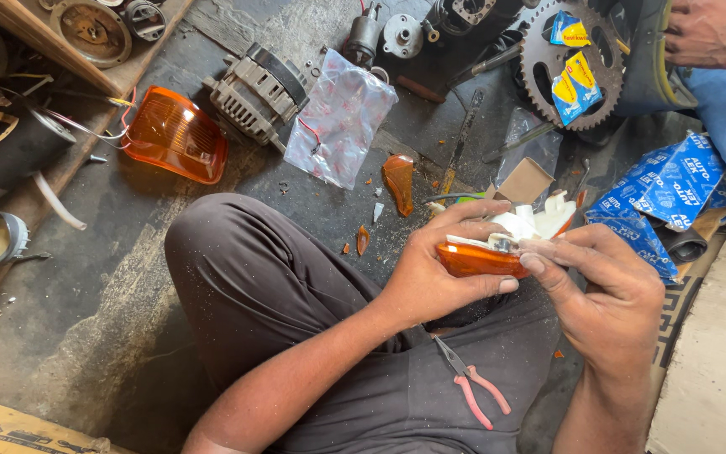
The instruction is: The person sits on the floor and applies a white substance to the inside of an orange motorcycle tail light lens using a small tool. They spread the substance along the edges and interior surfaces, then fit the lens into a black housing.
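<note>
head view, orange lamp (474, 259) — in left hand (439, 269) grip, right hand (607, 294) fingertips touching

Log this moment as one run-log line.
left hand: grips orange indicator lamp | right hand: fingertips on its white back | pliers: on lap | second orange lamp: on floor

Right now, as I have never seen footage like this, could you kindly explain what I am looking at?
This is one picture from a camera worn on a person's head, looking down at their lap and a gritty workshop floor. The left hand and right hand together hold an orange and white lamp unit. Red-handled pliers rest on the lap. On the floor lie an orange lens, an alternator, a plastic bag, a sprocket and blue packets. Another person's hand shows at the top right.
</note>
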A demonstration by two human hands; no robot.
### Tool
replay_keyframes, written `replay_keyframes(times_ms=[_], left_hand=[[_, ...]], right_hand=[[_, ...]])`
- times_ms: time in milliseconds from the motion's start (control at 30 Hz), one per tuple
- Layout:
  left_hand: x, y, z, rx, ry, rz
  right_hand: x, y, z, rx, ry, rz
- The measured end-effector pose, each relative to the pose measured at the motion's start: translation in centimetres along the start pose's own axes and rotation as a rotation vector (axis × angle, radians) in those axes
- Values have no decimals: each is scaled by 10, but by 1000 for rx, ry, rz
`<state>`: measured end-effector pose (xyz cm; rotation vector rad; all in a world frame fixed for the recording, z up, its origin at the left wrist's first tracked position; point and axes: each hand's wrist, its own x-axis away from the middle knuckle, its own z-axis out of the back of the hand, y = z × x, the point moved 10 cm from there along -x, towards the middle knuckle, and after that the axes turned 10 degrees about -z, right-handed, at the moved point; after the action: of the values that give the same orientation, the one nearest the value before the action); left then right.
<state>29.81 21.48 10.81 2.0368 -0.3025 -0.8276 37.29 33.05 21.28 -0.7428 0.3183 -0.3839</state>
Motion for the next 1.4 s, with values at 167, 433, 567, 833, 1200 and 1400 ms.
replay_keyframes(times_ms=[167, 433, 567, 833, 1200, 1400], left_hand=[[1, -5, -2, 25, 10, 7], [2, -9, -4, 15, 18, 14], [3, -10, -4, -33, 18, 20], [4, -12, -4, -42, 35, 24], [0, -9, -8, -11, 16, -9], [1, -10, -11, 29, 9, -4]], right_hand=[[2, 2, 0, 22, 12, -1], [6, 9, -1, -1, 45, -12], [12, 11, -1, 70, 116, -26], [38, 2, -11, 156, 325, 106], [42, 24, 2, 84, 378, 160], [30, 41, 14, 8, 274, 73]])
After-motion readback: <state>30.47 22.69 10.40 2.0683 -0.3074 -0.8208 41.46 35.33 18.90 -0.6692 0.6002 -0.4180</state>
